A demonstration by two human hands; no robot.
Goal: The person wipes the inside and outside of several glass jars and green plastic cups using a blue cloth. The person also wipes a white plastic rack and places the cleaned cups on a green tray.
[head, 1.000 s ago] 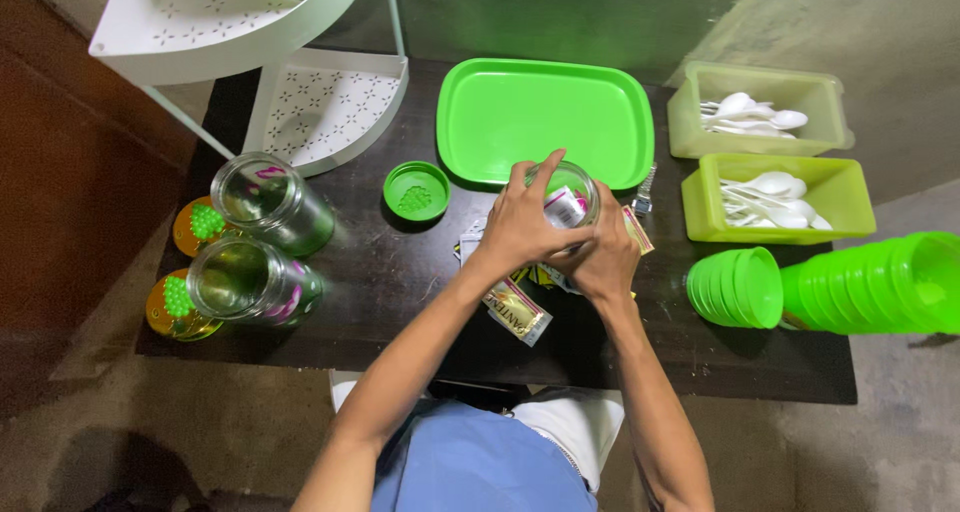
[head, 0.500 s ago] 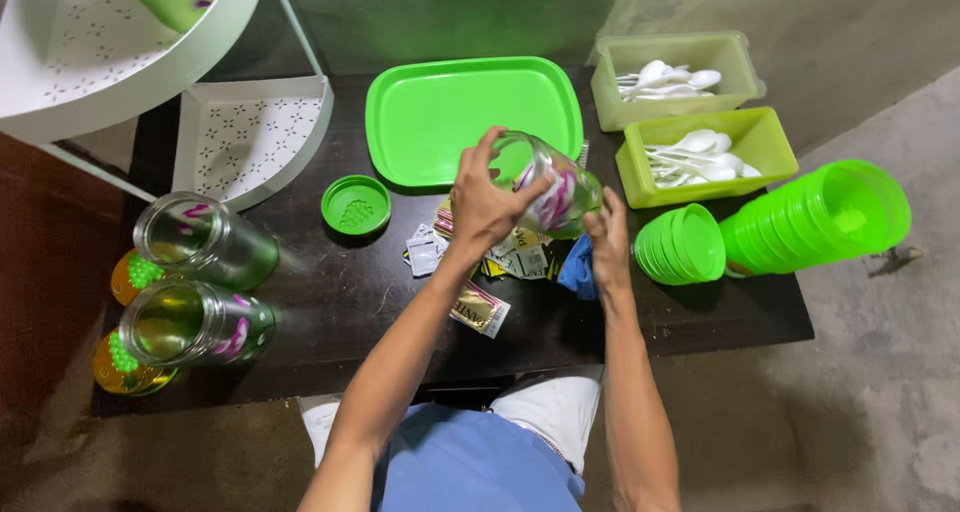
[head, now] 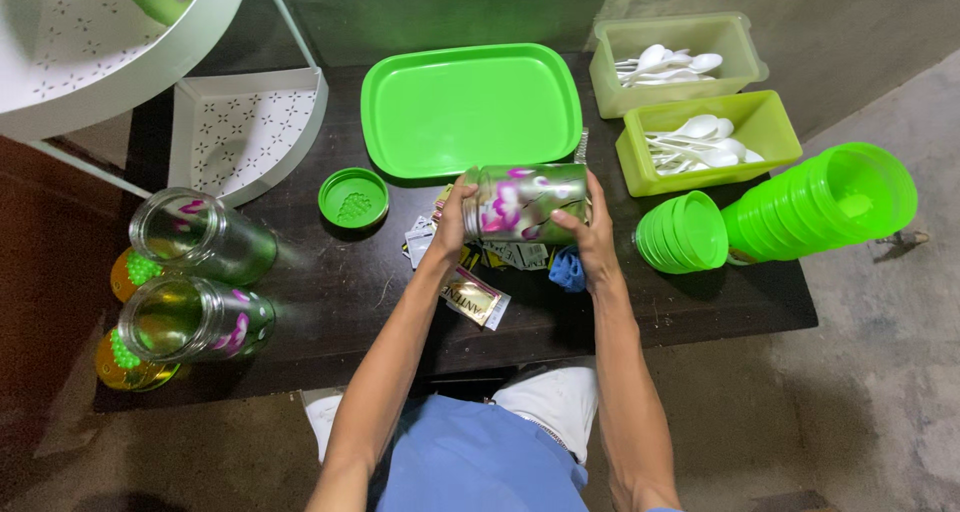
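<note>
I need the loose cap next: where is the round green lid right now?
In the head view the round green lid lies on the dark table, just off the green tray's lower-left corner, left of the left hand.

A dark wooden table (head: 330, 302) stands against a dull grey-green wall (head: 440, 7). At its left rises a white corner shelf rack (head: 245, 122) with perforated star-patterned tiers. Rough grey concrete floor (head: 880, 372) spreads to the right and below. A reddish-brown surface (head: 50, 242) borders the left edge. The light is soft and even.
</note>
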